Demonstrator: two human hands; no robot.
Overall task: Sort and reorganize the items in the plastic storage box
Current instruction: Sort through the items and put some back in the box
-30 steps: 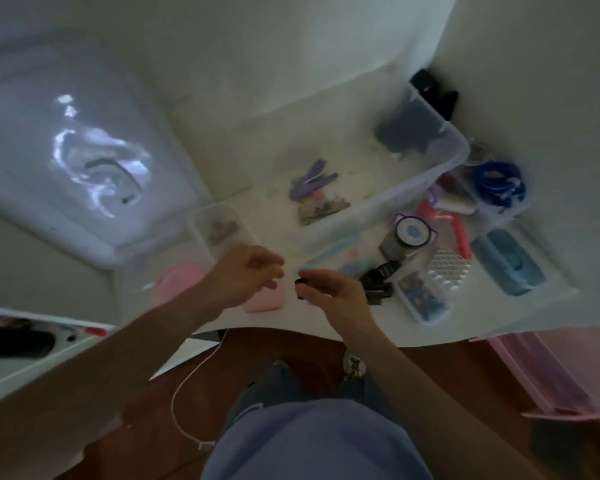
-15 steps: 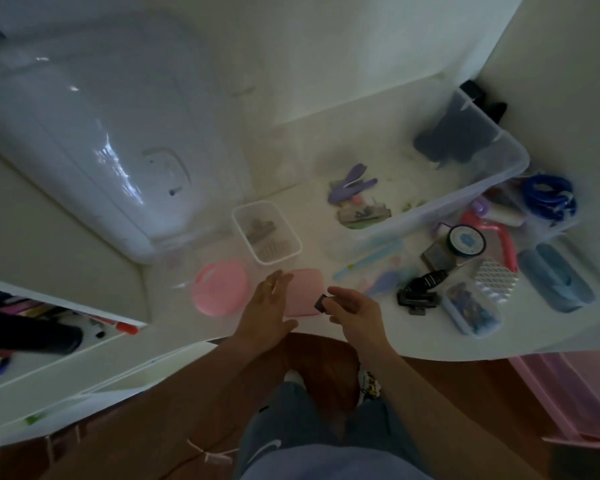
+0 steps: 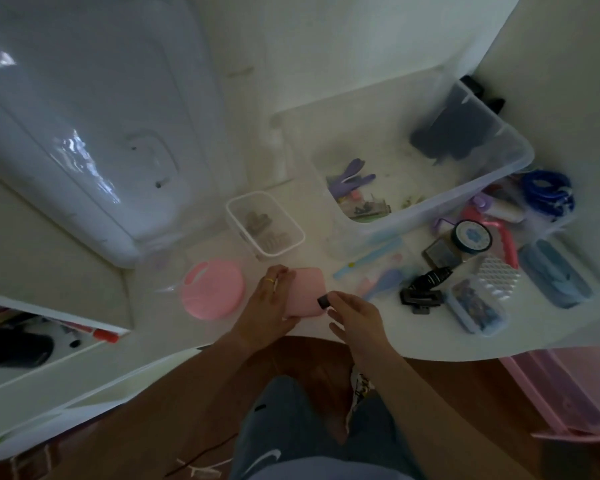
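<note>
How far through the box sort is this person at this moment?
Mostly emptied: the plastic storage box holds only a few bits, with many items spread on the table. In hand: the left hand holds the pink case; the right hand pinches a small dark piece. Left: sorting items back.

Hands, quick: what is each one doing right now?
Left hand: holds the pink case, fingers curled over its edge.
Right hand: pinches a small dark piece.

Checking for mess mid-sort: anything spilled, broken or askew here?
Nothing looks spilled or broken. The clear plastic storage box sits askew on the white table, with items spread beside it, as expected during sorting.
</note>
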